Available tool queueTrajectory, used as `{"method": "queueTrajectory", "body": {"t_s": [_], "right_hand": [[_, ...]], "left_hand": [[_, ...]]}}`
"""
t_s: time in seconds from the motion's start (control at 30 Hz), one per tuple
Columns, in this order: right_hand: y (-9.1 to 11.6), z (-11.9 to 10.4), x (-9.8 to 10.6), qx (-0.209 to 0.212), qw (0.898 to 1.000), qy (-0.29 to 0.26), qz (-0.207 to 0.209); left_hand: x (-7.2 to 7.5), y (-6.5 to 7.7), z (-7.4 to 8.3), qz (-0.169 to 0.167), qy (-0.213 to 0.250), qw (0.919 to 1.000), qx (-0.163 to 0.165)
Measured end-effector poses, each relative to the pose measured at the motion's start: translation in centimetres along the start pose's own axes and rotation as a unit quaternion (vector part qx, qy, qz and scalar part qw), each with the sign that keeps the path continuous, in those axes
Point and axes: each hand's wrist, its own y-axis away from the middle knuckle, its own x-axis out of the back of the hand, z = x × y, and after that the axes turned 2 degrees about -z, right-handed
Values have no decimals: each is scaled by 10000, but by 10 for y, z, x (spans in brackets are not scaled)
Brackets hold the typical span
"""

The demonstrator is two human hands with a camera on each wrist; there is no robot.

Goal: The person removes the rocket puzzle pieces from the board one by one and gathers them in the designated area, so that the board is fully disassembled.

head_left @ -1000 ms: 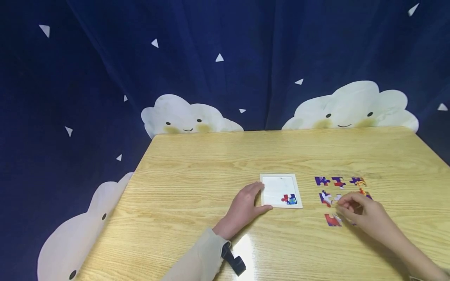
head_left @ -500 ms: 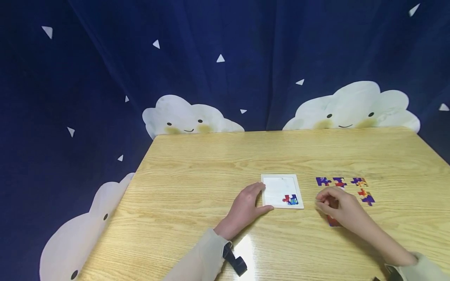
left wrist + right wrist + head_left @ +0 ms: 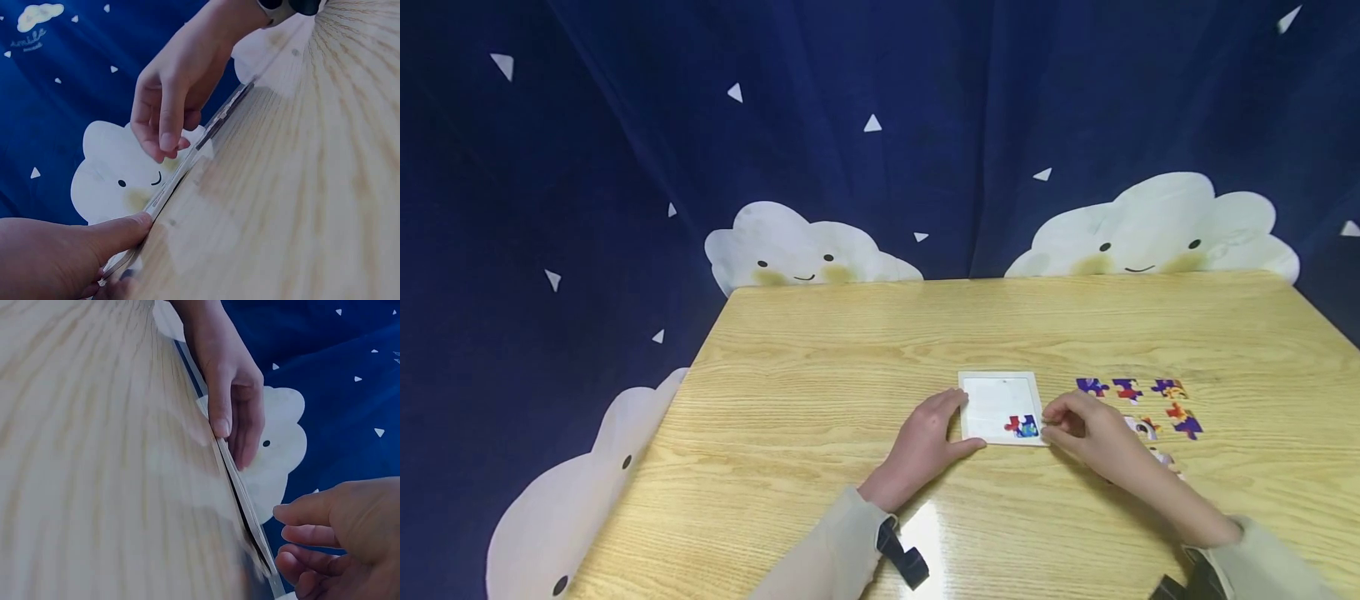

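Observation:
A white square puzzle tray (image 3: 1000, 404) lies on the table with two joined jigsaw pieces (image 3: 1021, 427) in its near right corner. My left hand (image 3: 921, 450) holds the tray's left side, thumb on the near edge and fingers at the left edge. At the right edge my right hand (image 3: 1090, 433) has its fingers bent, with a gap between thumb and index finger. No piece shows between these fingers in the right wrist view. Several loose jigsaw pieces (image 3: 1184, 420) lie to the right. The right hand and forearm cover part of that group.
The light wooden table (image 3: 820, 358) extends left of and behind the tray. A dark blue curtain (image 3: 865, 167) printed with smiling clouds and triangles hangs along its far and left edges. Black straps (image 3: 902, 554) circle the wrists.
My right hand has moved left from the loose pieces to the tray's right edge, uncovering some pieces on the right. The left hand and the tray stay in place.

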Motion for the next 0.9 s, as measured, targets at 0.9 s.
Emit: {"method": "queueTrajectory", "body": {"t_s": [0.9], "right_hand": [[-24,-12,-13,-296,9926,238,-1154]], "left_hand": [[-4,-2,-3,56,-128,9999,-86]]}}
